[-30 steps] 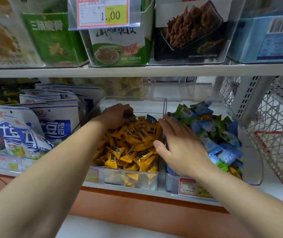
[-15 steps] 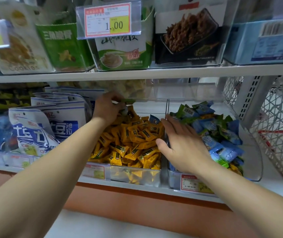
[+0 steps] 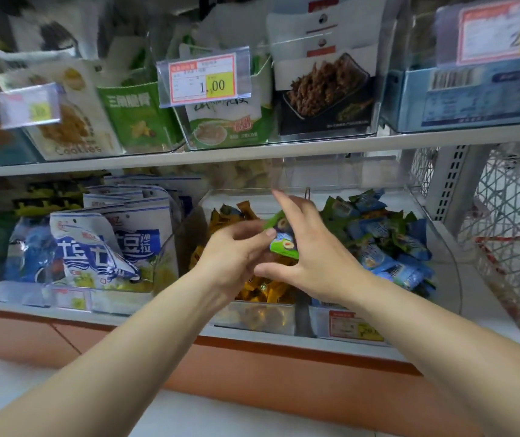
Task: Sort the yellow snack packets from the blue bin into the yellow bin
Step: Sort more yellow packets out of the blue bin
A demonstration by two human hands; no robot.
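Two clear bins sit side by side on the lower shelf. The left bin [image 3: 254, 316] is full of yellow snack packets [image 3: 231, 216]. The right bin [image 3: 324, 320] holds blue and green packets [image 3: 387, 244]. My left hand [image 3: 236, 257] is above the yellow pile and pinches a green packet [image 3: 283, 246] between thumb and fingers. My right hand [image 3: 315, 257] is right beside it over the divide between the bins, fingers straight and pointing up, its palm against the green packet. Both hands hide the middle of the yellow pile.
White and blue snack bags [image 3: 107, 244] stand left of the bins. The upper shelf [image 3: 252, 154] carries boxed snacks and a 1.00 price tag [image 3: 203, 80] close overhead. A white wire basket [image 3: 510, 234] hangs at the right.
My left hand has come forward from the back of the yellow bin with a green packet. My right hand lifted off the blue bin's edge and met it. The view tilted upward.
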